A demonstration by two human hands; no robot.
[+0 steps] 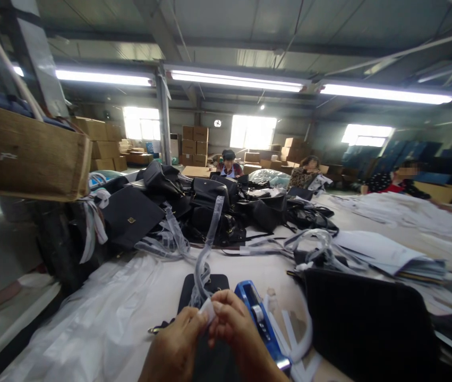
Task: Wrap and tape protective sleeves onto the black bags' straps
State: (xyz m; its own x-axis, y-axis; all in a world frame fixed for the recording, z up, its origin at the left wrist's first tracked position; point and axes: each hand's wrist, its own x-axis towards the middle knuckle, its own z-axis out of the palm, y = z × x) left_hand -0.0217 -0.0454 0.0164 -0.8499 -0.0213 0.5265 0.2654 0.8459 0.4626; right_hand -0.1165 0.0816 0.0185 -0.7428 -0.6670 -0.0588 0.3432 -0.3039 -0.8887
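Note:
My left hand (176, 342) pinches a small white piece (209, 309), perhaps foam or paper, at the near end of a strap wrapped in clear plastic (204, 262). My right hand (239, 329) grips the same spot from the other side, its fingers curled and touching the white piece. The strap curves up and away from my fingers. Under my hands lies a small black bag (186, 292), partly hidden by them, with a metal clasp (154, 330) at its left. A blue tape dispenser (255, 310) stands right beside my right hand.
Black bags (210, 193) are heaped across the table ahead. Clear plastic sheets (102, 307) spread at left, and a large black panel (369, 323) lies at right. White strips (289, 329) lie beyond the dispenser. A brown bag (26, 151) hangs at upper left. Several people sit farther back.

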